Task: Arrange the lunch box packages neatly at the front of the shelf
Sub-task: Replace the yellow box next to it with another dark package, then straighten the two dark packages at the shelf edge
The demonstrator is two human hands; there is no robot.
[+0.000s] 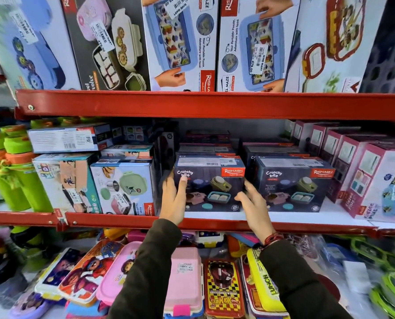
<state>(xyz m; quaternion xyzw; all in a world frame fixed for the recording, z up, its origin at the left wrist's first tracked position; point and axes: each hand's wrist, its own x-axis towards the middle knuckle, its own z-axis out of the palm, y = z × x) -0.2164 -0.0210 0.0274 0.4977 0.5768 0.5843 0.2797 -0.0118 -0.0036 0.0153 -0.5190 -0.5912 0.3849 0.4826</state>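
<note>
Both hands open wide — left hand point(172, 200) and right hand point(253, 201) flank the dark lunch box package point(211, 180), apparently squaring it to the shelf edge point(215, 223).

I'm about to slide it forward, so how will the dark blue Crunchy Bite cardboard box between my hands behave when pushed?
The dark blue Crunchy Bite cardboard box looks rigid and square-edged, so it should slide flat, not roll. It is wider than tall, so tipping seems unlikely. Its glossy faces may slip under the left hand and right hand.
</note>
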